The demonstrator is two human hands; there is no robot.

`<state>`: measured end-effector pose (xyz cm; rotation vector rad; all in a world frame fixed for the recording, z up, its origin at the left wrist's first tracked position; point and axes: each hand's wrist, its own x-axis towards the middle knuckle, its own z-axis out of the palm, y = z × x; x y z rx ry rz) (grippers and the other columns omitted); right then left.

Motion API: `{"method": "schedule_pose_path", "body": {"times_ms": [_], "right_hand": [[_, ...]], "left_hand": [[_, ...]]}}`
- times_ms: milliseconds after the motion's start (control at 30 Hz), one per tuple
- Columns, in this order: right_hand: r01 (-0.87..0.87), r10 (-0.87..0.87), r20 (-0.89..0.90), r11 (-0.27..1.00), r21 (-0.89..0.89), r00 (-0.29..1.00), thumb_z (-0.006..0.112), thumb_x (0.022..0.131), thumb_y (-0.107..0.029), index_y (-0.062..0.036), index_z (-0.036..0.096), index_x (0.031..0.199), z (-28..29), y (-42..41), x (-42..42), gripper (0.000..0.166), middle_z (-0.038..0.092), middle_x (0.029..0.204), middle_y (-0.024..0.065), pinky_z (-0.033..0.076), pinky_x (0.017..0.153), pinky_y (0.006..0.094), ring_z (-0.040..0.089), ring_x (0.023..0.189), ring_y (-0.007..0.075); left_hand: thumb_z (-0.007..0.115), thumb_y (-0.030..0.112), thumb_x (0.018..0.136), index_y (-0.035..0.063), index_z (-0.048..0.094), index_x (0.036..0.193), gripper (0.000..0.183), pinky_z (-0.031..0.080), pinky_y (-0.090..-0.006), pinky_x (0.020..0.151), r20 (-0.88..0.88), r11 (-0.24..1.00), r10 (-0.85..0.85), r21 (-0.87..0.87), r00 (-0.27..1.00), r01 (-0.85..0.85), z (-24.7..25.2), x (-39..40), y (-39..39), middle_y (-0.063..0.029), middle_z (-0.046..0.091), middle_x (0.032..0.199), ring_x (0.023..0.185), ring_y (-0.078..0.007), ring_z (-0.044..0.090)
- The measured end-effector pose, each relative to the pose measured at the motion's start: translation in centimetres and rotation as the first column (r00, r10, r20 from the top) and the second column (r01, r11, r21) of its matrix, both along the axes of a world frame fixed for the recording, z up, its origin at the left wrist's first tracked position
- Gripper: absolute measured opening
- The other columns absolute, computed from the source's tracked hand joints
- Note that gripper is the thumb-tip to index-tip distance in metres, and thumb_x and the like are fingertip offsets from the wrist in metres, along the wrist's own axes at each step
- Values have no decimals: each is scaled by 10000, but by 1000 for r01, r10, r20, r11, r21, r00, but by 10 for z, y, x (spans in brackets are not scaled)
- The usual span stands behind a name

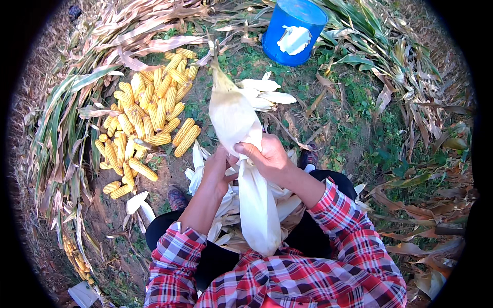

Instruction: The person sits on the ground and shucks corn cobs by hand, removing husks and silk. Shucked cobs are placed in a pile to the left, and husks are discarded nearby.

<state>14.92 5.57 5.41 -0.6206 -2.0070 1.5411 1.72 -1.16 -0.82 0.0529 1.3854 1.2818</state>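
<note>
Pale corn husks (233,111) are joined between my two hands, one broad husk pointing away from me. A second long white husk (259,208) hangs toward my lap. My right hand (265,156) pinches the junction, its thumb pressed over the husk. From the left, my left hand (217,169) grips the same junction, with its fingertips partly hidden behind the husk. Under my hands, between my legs, lies a heap of loose pale husks (223,215).
Left of centre is a pile of husked yellow corn cobs (154,104). Several ears in white husks (275,97) lie ahead. A blue bucket (277,23) with a white patch stands beyond. Dry cornstalks (61,127) ring the ground. My shoe (177,198) is near the cobs.
</note>
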Motion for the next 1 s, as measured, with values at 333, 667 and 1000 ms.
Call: {"method": "schedule_pose_path", "body": {"times_ms": [333, 667, 1000], "right_hand": [[-311, -2, -411, 649, -694, 912, 547, 931, -355, -2, 527, 1000, 10, 39, 16, 360, 591, 754, 84, 491, 724, 316, 593, 681, 183], [236, -227, -223, 972, 15, 948, 744, 723, -81, -5, 491, 1170, 43, 59, 57, 519, 572, 1141, 121, 442, 948, 336, 558, 1075, 198], [-397, -35, 473, 492, 775, 880, 759, 611, -125, -68, 517, 1170, -41, 12, 17, 612, 621, 875, 52, 285, 1083, 436, 597, 964, 210]], "left_hand": [[785, 383, 674, 11, 451, 1299, 800, 390, -344, 971, -534, 485, -700, 133, 474, 865, 52, -13, -15, -150, 541, 1235, 1122, -243, 524], [749, 420, 636, 1, 501, 1189, 736, 490, -401, 814, -800, 727, -553, -327, 233, 603, 22, -40, -28, -227, 630, 1014, 935, -339, 632], [720, 464, 684, -31, 431, 1222, 786, 490, -412, 802, -769, 562, -634, -385, 83, 732, 7, -12, -39, -249, 619, 1034, 935, -363, 629]]}}
